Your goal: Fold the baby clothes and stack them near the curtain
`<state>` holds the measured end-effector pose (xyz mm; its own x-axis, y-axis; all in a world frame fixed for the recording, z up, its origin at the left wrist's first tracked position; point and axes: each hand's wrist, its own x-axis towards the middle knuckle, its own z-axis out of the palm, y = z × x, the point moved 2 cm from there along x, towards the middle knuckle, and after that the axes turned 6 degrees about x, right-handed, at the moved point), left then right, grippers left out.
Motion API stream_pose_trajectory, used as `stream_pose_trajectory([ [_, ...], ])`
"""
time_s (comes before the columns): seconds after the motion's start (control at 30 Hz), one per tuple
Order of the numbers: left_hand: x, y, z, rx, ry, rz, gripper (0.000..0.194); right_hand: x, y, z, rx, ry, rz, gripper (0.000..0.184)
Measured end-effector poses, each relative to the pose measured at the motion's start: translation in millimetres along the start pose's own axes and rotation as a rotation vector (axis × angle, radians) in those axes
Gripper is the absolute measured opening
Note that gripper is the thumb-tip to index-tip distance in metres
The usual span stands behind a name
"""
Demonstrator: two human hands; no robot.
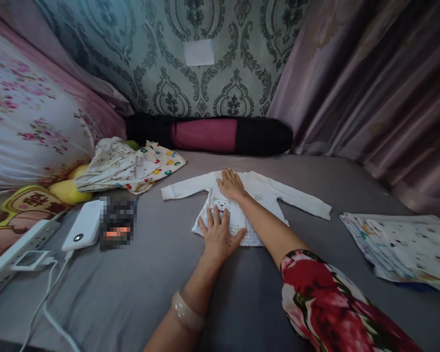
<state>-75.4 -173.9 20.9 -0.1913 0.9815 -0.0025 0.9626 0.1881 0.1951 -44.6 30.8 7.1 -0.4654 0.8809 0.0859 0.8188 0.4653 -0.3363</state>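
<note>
A small white long-sleeved baby shirt [275,205] lies spread on the grey sheet, its sleeves stretched out to both sides. A bear face is printed on its front. My left hand [220,234] rests flat on the lower left of the shirt, fingers spread, partly over the print. Farther up, near the collar, my right hand [231,186] presses flat on the fabric with its fingers extended. Neither hand grips the cloth. My right forearm crosses over the shirt's right half and hides part of it.
Folded baby clothes [407,244] are stacked at the right. Crumpled patterned clothes [128,166] lie at the back left. A white power bank [84,225], cables and a power strip [18,259] occupy the left side. A black-and-maroon bolster [205,134] lies along the wall.
</note>
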Motion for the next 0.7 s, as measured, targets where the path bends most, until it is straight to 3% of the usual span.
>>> stream_pose_trajectory([
  [0.1,-1,0,-3.0,-0.01,-0.012,-0.002,0.085,0,3,-6,0.103,0.026,-0.01,0.063],
  [0.27,-1,-1,-6.0,-0.029,-0.031,0.009,0.085,-8,29,-27,0.184,0.288,0.088,0.061],
  [0.43,-2,-1,-8.2,-0.049,-0.036,0.02,0.085,-27,58,-35,0.039,0.198,0.289,0.064],
  [0.57,-2,-1,-7.9,-0.055,-0.038,0.02,0.082,-33,62,-25,-0.03,0.086,0.308,0.069],
  [0.7,-2,-2,-8.4,-0.058,-0.033,0.021,0.078,-34,60,-19,-0.062,0.087,0.313,0.071],
])
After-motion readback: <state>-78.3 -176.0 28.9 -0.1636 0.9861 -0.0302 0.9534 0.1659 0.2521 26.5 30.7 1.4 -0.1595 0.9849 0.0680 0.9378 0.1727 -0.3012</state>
